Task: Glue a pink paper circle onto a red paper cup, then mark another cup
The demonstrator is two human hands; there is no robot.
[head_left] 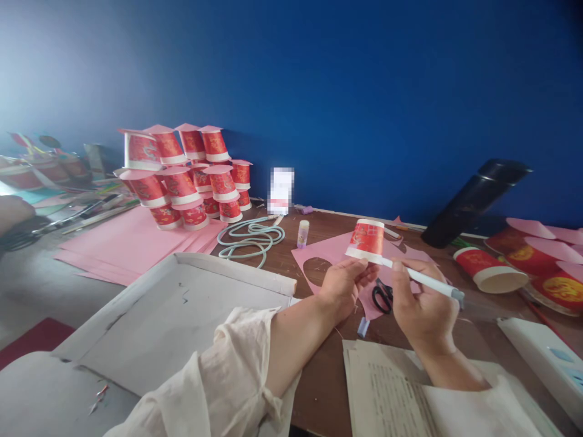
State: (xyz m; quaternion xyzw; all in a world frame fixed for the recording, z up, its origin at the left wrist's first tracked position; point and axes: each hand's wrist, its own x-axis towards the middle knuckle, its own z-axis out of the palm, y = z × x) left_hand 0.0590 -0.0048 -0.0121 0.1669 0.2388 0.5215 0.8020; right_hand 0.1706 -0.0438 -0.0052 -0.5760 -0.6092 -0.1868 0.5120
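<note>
Upside down in my left hand (347, 280) is a red and white paper cup (367, 238), gripped by its white rim. A white marker (432, 281) sits in the closed fingers of my right hand (423, 309), its tip at the cup's rim; whether it touches, I cannot tell. Under the cup lies a sheet of pink paper (334, 246) with a round hole cut in it. Black-handled scissors (382, 298) rest between my hands, partly hidden. A small purple cap (363, 328) lies nearer me, and a glue stick (303, 233) stands upright to the left.
Stacked red cups with pink tops (182, 182) stand on pink sheets (132, 243) at left. A coiled cable (255, 237) runs toward a propped phone (281, 191). A black bottle (473, 203) leans at right near a tipped cup (489, 267). Printed papers (387, 388) and a white tray (182, 315) are close by.
</note>
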